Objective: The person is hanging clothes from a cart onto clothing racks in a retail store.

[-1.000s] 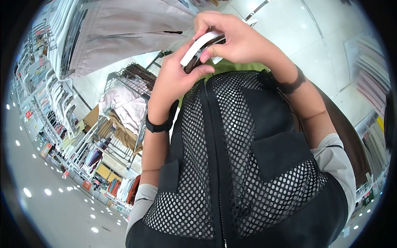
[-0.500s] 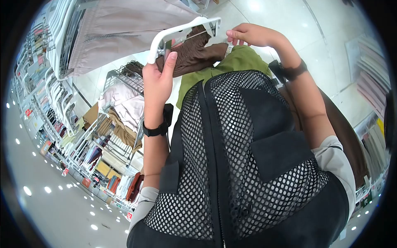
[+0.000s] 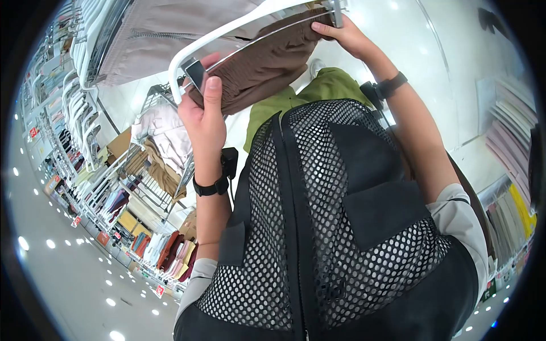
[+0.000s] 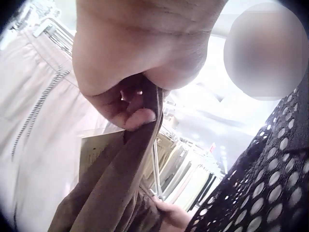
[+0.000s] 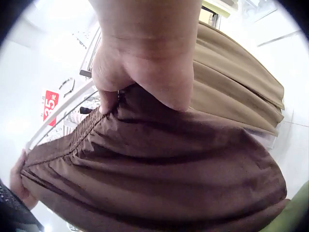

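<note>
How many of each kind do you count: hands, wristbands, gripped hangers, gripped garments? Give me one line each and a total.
Hands: 2, the left hand and the right hand
Wristbands: 2, the left band and the right band
Gripped hangers: 1, the white hanger
Gripped garments: 1, the brown garment
Total: 6

Matt brown cloth (image 3: 264,65), gathered rough — hanger (image 3: 219,34) smooth white plastic.
</note>
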Action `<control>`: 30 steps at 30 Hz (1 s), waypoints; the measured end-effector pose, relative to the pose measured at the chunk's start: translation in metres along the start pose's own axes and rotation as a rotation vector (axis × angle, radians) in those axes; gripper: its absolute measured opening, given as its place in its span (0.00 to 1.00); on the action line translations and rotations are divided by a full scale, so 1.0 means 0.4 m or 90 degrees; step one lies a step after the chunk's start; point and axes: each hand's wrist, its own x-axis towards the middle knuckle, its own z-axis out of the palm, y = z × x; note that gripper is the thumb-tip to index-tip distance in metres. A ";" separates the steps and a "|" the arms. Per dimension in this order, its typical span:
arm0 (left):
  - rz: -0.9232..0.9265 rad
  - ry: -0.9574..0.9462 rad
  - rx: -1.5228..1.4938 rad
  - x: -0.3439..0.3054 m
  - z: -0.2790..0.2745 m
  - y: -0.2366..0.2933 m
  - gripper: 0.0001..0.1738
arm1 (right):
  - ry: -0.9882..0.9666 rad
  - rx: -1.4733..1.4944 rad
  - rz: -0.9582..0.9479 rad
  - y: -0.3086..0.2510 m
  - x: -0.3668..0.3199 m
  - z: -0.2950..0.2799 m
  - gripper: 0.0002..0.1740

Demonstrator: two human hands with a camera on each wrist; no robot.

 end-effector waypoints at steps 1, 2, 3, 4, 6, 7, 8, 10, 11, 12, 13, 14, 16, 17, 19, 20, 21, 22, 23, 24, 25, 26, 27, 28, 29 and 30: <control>-0.022 0.003 -0.006 -0.001 -0.005 -0.020 0.22 | -0.012 0.104 -0.014 -0.006 -0.015 0.008 0.30; -0.045 0.005 -0.013 -0.002 -0.012 -0.045 0.22 | -0.024 0.208 -0.027 -0.007 -0.024 0.009 0.28; -0.058 -0.007 0.032 -0.003 -0.033 -0.091 0.23 | -0.066 0.244 -0.004 -0.005 -0.033 -0.005 0.29; -0.060 -0.005 0.031 -0.008 -0.035 -0.122 0.23 | -0.068 0.243 -0.001 -0.004 -0.043 -0.010 0.29; -0.102 -0.003 -0.035 -0.021 -0.037 -0.178 0.23 | -0.076 0.197 -0.023 -0.002 -0.070 -0.013 0.30; -0.191 -0.002 0.000 -0.034 -0.060 -0.228 0.23 | -0.101 0.166 -0.021 -0.002 -0.079 -0.019 0.30; -0.194 -0.002 0.002 -0.048 -0.078 -0.296 0.23 | -0.103 0.169 -0.020 -0.007 -0.086 -0.013 0.30; -0.242 -0.011 0.158 -0.051 -0.096 -0.377 0.24 | -0.074 0.273 0.033 -0.016 -0.090 0.007 0.30; -0.248 -0.018 0.173 -0.066 -0.084 -0.373 0.24 | -0.029 0.196 0.017 -0.017 -0.087 0.026 0.28; -0.247 -0.021 0.172 -0.064 -0.083 -0.376 0.24 | -0.026 0.195 0.018 -0.023 -0.088 0.029 0.28; -0.315 -0.122 0.275 -0.065 -0.087 -0.386 0.23 | -0.041 0.098 0.006 -0.050 -0.095 0.033 0.30; -0.380 -0.224 0.379 -0.068 -0.096 -0.404 0.23 | -0.056 0.001 -0.007 -0.067 -0.096 0.039 0.32; -0.312 -0.237 0.324 -0.101 -0.110 -0.455 0.20 | -0.050 -0.046 -0.075 -0.079 -0.088 0.066 0.29; -0.230 -0.245 0.381 -0.090 -0.106 -0.421 0.19 | -0.078 -0.226 -0.122 -0.101 -0.087 0.073 0.25; -0.117 -0.263 0.321 -0.044 -0.082 -0.342 0.23 | -0.118 -0.423 -0.225 -0.113 -0.083 0.094 0.23; -0.112 -0.262 0.318 -0.019 -0.064 -0.303 0.23 | -0.113 -0.461 -0.279 -0.115 -0.080 0.107 0.23; -0.018 -0.278 0.305 0.001 -0.047 -0.266 0.28 | -0.126 -0.500 -0.288 -0.130 -0.080 0.114 0.23; 0.074 -0.292 0.292 0.016 -0.029 -0.228 0.33 | -0.140 -0.537 -0.298 -0.148 -0.085 0.121 0.22; 0.135 -0.277 0.276 0.037 -0.009 -0.192 0.38 | -0.142 -0.538 -0.301 -0.166 -0.078 0.135 0.22; 0.197 -0.262 0.258 0.050 0.022 -0.159 0.43 | -0.176 -0.552 -0.302 -0.187 -0.081 0.139 0.22; 0.202 -0.259 0.257 0.061 0.053 -0.143 0.43 | -0.209 -0.566 -0.302 -0.205 -0.087 0.142 0.21; 0.251 -0.246 0.238 0.073 0.082 -0.134 0.45 | -0.208 -0.571 -0.304 -0.223 -0.099 0.149 0.21; 0.300 -0.233 0.219 0.086 0.098 -0.133 0.48 | -0.215 -0.536 -0.319 -0.238 -0.114 0.156 0.21; 0.304 -0.232 0.218 0.097 0.103 -0.145 0.48 | -0.222 -0.500 -0.333 -0.246 -0.123 0.158 0.20; 0.264 -0.289 0.159 0.104 0.107 -0.165 0.47 | -0.219 -0.477 -0.322 -0.242 -0.127 0.159 0.20; 0.224 -0.348 0.099 0.110 0.108 -0.183 0.46 | -0.213 -0.478 -0.321 -0.242 -0.126 0.157 0.20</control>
